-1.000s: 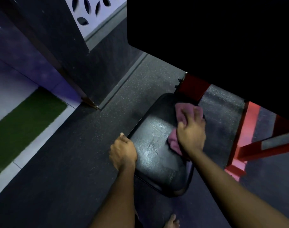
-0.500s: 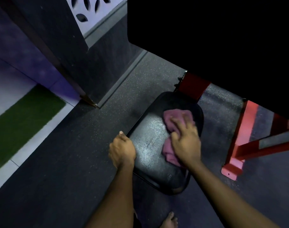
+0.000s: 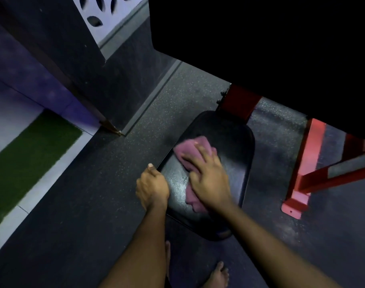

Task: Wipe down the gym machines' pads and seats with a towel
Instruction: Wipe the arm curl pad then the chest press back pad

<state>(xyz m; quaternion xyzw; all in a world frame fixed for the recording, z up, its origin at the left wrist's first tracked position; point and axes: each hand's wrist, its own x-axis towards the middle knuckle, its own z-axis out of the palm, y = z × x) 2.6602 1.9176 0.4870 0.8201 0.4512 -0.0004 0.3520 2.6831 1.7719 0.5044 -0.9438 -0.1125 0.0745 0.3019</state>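
I've got the right hand (image 3: 210, 181) low in the middle of the frame, fingers spread and pressed flat on the pink towel (image 3: 188, 149), pushing it rather than gripping it. The towel is bunched on the left half of the black seat (image 3: 235, 163). A second ago it was up against the seat's right edge, half a second ago about mid-pad, so that's a clear sweep leftward across the padding. A bare, shiny stretch of seat now shows to the right of the hand.

The left hand (image 3: 153, 187) hasn't budged. Its fingers are curled over the seat's left edge with the thumb lying along the rim, and it sits just beside the right hand without touching it.

The view has shifted a little. The red frame (image 3: 306, 163) at the right now shows its foot plate on the floor (image 3: 73, 204), and a bare foot (image 3: 219, 275) shows more fully at the bottom edge. The green mat (image 3: 25, 154) keeps to the left.
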